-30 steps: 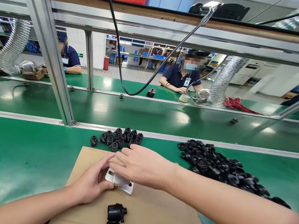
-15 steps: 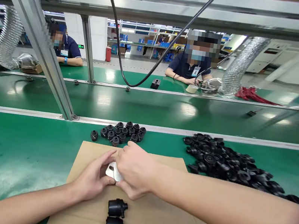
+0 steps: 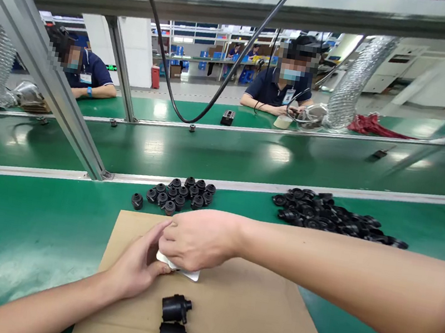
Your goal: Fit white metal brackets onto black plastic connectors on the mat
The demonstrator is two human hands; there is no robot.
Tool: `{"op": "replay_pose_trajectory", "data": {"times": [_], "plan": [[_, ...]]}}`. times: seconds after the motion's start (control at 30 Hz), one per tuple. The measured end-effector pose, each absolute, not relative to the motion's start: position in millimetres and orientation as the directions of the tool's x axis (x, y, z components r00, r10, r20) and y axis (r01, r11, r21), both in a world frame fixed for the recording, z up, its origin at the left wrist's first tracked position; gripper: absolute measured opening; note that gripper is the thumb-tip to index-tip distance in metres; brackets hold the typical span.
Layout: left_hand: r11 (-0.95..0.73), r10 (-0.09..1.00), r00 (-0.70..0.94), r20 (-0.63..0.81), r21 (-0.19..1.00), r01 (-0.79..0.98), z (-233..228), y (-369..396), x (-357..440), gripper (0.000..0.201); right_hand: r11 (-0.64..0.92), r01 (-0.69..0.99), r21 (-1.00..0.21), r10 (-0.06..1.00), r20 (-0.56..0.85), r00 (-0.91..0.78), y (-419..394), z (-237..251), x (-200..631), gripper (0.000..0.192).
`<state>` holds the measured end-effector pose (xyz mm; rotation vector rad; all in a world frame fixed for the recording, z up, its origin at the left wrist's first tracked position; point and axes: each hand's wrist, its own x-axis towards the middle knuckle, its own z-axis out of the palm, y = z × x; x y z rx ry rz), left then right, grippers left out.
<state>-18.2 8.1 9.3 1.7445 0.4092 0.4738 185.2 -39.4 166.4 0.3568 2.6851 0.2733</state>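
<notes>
Frame centre: left hand and right hand together, pinching white part on cardboard sheet. Best kept flat, steadied by left hand; black fittings lie below.

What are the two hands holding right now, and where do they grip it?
A small white part, mostly hidden: left hand at its left edge, right hand covering its top.

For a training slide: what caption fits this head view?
Both hands, left hand and right hand, grip a white part over a cardboard sheet, near black parts.
</notes>
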Motion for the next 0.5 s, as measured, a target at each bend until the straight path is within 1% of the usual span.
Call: {"op": "replay_pose_trajectory", "data": {"times": [0.07,0.1,0.17,0.2,0.27,0.37,0.43,0.5], "plan": [[-0.233,0.533,0.843,0.076,0.971,0.06,10,7,-18,0.085,0.959,0.169,0.226,0.248,-0.393,-0.885,-35,163,186,0.03],[-0.233,0.541,0.838,0.071,0.97,0.068,11,6,-18,0.085,0.959,0.172,0.224,0.252,-0.403,-0.88,-34,162,187,0.035],[-0.225,0.545,0.836,0.065,0.972,0.071,13,5,-17,0.083,0.95,0.212,0.231,0.293,-0.409,-0.864,-37,160,185,0.033],[-0.219,0.543,0.837,0.064,0.973,0.067,15,4,-16,0.08,0.937,0.257,0.236,0.335,-0.4,-0.853,-39,160,183,0.03],[-0.201,0.533,0.844,0.065,0.978,0.052,20,2,-15,0.075,0.888,0.392,0.239,0.457,-0.384,-0.802,-46,159,177,0.027],[-0.183,0.515,0.855,0.068,0.983,0.031,24,2,-15,0.075,0.774,0.575,0.267,0.631,-0.41,-0.659,-59,158,165,0.036],[-0.184,0.5,0.863,0.075,0.983,0.021,23,3,-16,0.078,0.712,0.642,0.284,0.696,-0.404,-0.593,-67,156,161,0.041],[-0.185,0.48,0.873,0.09,0.983,0.001,19,4,-17,0.08,0.647,0.712,0.273,0.758,-0.333,-0.561,-73,155,164,0.045]]}}
